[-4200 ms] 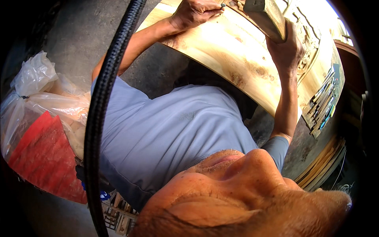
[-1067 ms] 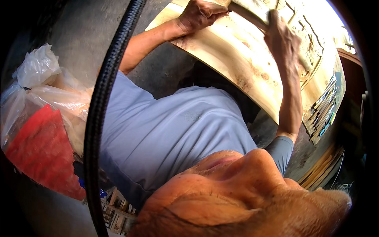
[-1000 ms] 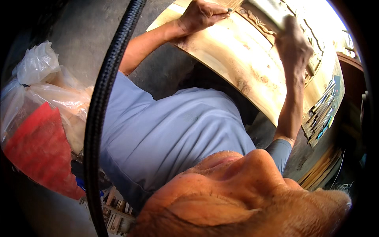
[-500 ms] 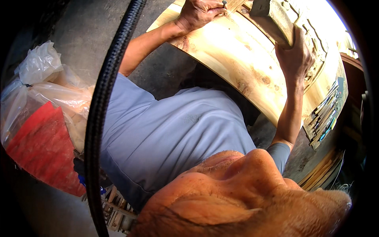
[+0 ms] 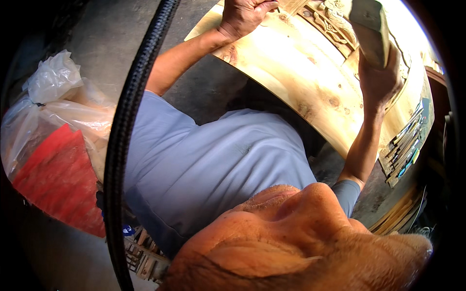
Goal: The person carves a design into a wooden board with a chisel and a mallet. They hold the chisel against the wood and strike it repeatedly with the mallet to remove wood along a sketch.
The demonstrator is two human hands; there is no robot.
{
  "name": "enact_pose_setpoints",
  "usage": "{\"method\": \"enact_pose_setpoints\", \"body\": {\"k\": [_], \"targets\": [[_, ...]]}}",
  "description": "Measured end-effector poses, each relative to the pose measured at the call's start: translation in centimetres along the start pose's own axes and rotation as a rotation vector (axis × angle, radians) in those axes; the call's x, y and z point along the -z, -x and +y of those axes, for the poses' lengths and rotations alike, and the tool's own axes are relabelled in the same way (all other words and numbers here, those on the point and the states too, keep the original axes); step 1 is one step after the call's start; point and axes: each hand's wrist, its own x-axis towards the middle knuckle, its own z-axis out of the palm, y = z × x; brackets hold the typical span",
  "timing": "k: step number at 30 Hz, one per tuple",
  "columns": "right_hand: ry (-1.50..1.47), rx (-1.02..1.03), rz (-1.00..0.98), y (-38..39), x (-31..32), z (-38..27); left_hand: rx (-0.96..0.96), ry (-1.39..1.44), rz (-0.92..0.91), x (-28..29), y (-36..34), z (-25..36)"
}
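Note:
At the top of the view my left hand [image 5: 242, 18] is closed, thumb and fingers pinched together over the board. A thin metal rod [image 5: 278, 8] barely shows past its fingertips; the rest is hidden or cut off by the frame edge. My right hand [image 5: 382, 80] is wrapped round a wooden mallet [image 5: 369, 29], whose blocky head is raised above the board, with the handle hidden. Carved wood pieces [image 5: 335, 22] with raised relief lie behind and to the left of the mallet, on a pale wooden board [image 5: 296, 72].
Several slim hand tools [image 5: 405, 140] lie in a row at the board's right end. A clear plastic bag [image 5: 53, 82] and a red sheet [image 5: 60, 179] are at the left. Wood strips [image 5: 398, 213] lie lower right. A black braided cable [image 5: 127, 126] crosses the view.
My right hand and the mallet have moved to the right, uncovering more of the carving. The metal rod's flat head, visible earlier above my left hand, now hardly shows. The whole view has shifted slightly.

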Motion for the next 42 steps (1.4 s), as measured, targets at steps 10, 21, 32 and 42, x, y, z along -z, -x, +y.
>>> {"method": "enact_pose_setpoints", "body": {"k": [10, 21, 32, 42], "targets": [[-0.173, -0.203, 0.070, -0.1, 0.6, 1.5, 0.066, 0.003, 0.017, -0.5, 0.2, -0.6], [-0.179, -0.031, 0.000, -0.2, -0.6, 0.5, -0.097, -0.002, -0.140, -0.3, -0.2, -0.2], [-0.205, -0.011, 0.019, 0.0, -1.3, 0.2, -0.099, -0.054, -0.113, -0.8, 0.4, -0.7], [-0.202, 0.054, -0.041, 0.1, -1.5, 1.1, -0.093, -0.083, -0.116, -0.5, 0.5, -0.2]]}}
